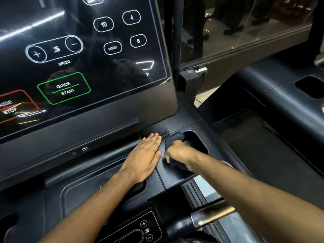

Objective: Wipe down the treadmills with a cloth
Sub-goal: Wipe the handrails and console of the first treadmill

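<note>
Your right hand (pixel 177 151) is closed in a fist around a dark cloth (pixel 175 137), pressing it onto the black console deck (pixel 175 178) of the treadmill at the near-left rim of the cup holder (pixel 196 141). The cloth bunches out above your knuckles toward that recess and shows again below your wrist, so your fingers are wrapped tight on it and mostly hidden in the fabric. Your left hand (pixel 145 155) lies flat on the deck just left of the cup holder, palm down, fingers straight and held together, the thumb nearly touching the right hand; it holds nothing. Up and to the left of the cup holder stands the glossy touch panel (pixel 84 50), with a green QUICK START button (pixel 64 88) and a red PAUSE/STOP button (pixel 10 106) at its lower edge, a SPEED control (pixel 54 49) with plus and minus above them, and round keys marked 10, 4, 6 and MODEL toward its right side. The glass carries streaks of reflected light. Below the cup holder, toward you, sits a smaller control pad (pixel 140 230) with its own plus and minus, and just right of that a metallic handlebar (pixel 210 216) under your right forearm. Right of the cup holder, well apart, lies the dark console of a second treadmill (pixel 280 95) with its own recess.
</note>
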